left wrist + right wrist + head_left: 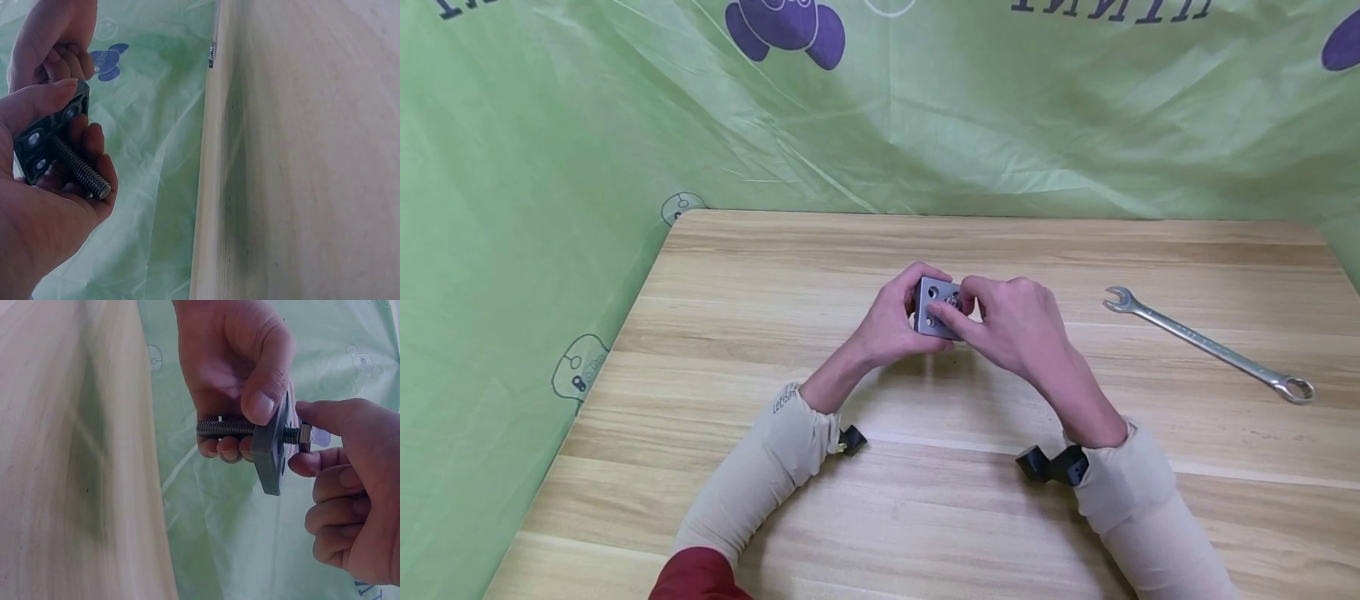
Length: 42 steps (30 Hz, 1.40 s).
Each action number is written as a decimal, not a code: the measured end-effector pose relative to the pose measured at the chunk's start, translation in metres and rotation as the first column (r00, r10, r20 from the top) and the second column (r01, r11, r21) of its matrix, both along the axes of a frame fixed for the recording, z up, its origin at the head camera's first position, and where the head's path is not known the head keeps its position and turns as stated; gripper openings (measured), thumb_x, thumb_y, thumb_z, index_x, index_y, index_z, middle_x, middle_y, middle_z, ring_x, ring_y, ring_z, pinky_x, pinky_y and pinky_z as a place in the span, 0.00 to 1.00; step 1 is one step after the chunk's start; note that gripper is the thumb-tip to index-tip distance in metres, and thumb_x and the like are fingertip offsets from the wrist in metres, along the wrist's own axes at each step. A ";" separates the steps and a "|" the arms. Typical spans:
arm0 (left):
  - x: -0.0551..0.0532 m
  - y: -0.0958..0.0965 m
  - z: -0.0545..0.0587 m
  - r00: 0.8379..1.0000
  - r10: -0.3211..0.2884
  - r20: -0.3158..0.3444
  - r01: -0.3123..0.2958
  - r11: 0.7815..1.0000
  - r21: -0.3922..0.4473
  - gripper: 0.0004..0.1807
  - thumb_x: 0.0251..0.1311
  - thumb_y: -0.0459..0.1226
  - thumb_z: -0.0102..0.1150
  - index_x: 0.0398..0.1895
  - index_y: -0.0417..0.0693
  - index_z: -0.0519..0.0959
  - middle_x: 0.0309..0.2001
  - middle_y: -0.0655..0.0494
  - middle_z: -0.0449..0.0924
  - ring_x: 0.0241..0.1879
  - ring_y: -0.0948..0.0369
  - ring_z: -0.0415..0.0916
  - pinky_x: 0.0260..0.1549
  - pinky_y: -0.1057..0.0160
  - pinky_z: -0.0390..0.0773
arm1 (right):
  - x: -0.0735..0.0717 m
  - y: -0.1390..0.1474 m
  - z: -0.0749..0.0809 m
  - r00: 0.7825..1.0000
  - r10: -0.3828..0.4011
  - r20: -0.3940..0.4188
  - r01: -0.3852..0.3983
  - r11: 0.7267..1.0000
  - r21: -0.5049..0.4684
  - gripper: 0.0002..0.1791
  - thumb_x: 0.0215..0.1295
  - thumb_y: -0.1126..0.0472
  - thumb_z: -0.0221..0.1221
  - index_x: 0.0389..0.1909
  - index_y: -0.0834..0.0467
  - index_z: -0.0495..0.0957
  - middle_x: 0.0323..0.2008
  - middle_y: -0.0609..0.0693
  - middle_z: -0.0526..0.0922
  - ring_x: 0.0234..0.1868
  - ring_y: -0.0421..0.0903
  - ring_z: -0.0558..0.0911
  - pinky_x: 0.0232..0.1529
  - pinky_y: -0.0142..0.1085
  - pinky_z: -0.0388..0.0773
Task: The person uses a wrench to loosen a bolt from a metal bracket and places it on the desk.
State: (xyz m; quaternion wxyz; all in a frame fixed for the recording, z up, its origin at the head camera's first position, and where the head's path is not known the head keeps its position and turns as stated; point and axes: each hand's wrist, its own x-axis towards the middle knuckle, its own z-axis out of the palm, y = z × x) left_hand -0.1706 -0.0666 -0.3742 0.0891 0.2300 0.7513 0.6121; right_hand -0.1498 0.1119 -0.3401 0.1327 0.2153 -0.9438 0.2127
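In the head view, a small grey metal plate (pixel 924 305) with several holes is held up over the middle of the table. My left hand (pixel 889 323) grips its edges between thumb and fingers. A long threaded bolt (pixel 226 429) passes through the plate, its shank sticking out on the palm side in the left wrist view. Thumb and index finger of my right hand (pixel 1018 325) pinch the hex bolt head (pixel 305 437). A short length of thread shows between that head and the plate in the right wrist view.
A silver combination wrench (pixel 1213 346) lies diagonally on the right side of the wooden table (pixel 760 275). Green printed cloth (pixel 880 142) hangs behind the table and along its left side. Black wrist cameras (pixel 1051 465) sit on both sleeves.
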 end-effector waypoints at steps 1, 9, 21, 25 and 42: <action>0.000 0.000 0.000 1.000 0.001 0.000 -0.001 1.000 -0.004 0.38 0.34 0.24 0.74 0.55 0.39 0.69 0.44 0.41 0.77 0.37 0.63 0.76 0.38 0.68 0.79 | 0.000 0.000 0.000 1.000 0.005 -0.003 -0.005 1.000 -0.002 0.19 0.60 0.43 0.62 0.21 0.53 0.76 0.09 0.45 0.64 0.13 0.43 0.62 0.18 0.33 0.57; -0.001 -0.001 0.000 1.000 -0.001 -0.001 0.001 1.000 -0.007 0.39 0.34 0.24 0.74 0.56 0.40 0.69 0.46 0.42 0.76 0.38 0.62 0.76 0.38 0.67 0.78 | 0.001 0.005 0.004 0.993 0.108 -0.043 -0.112 0.987 -0.114 0.09 0.53 0.55 0.66 0.36 0.52 0.86 0.10 0.45 0.63 0.14 0.38 0.59 0.19 0.31 0.55; -0.001 -0.001 0.000 1.000 -0.016 0.001 0.016 1.000 0.020 0.38 0.34 0.23 0.73 0.55 0.38 0.69 0.46 0.41 0.77 0.36 0.64 0.78 0.36 0.68 0.80 | -0.001 0.004 0.005 0.979 0.202 -0.020 -0.203 0.961 -0.187 0.16 0.48 0.72 0.60 0.34 0.51 0.87 0.10 0.45 0.65 0.15 0.37 0.60 0.20 0.29 0.57; -0.001 -0.001 0.000 1.000 -0.010 -0.005 0.010 1.000 0.012 0.38 0.34 0.23 0.73 0.55 0.39 0.69 0.45 0.42 0.76 0.37 0.64 0.76 0.36 0.68 0.78 | 0.000 0.006 0.007 0.979 0.202 0.005 -0.198 0.965 -0.171 0.15 0.50 0.67 0.63 0.40 0.51 0.85 0.11 0.44 0.64 0.15 0.36 0.60 0.20 0.29 0.57; -0.001 0.000 0.001 1.000 -0.005 0.006 0.005 1.000 -0.003 0.38 0.34 0.23 0.73 0.55 0.39 0.69 0.45 0.41 0.76 0.39 0.61 0.76 0.38 0.66 0.80 | 0.000 0.003 0.005 1.000 -0.006 0.015 0.006 1.000 -0.008 0.20 0.60 0.41 0.61 0.20 0.53 0.78 0.08 0.45 0.63 0.13 0.42 0.61 0.17 0.33 0.56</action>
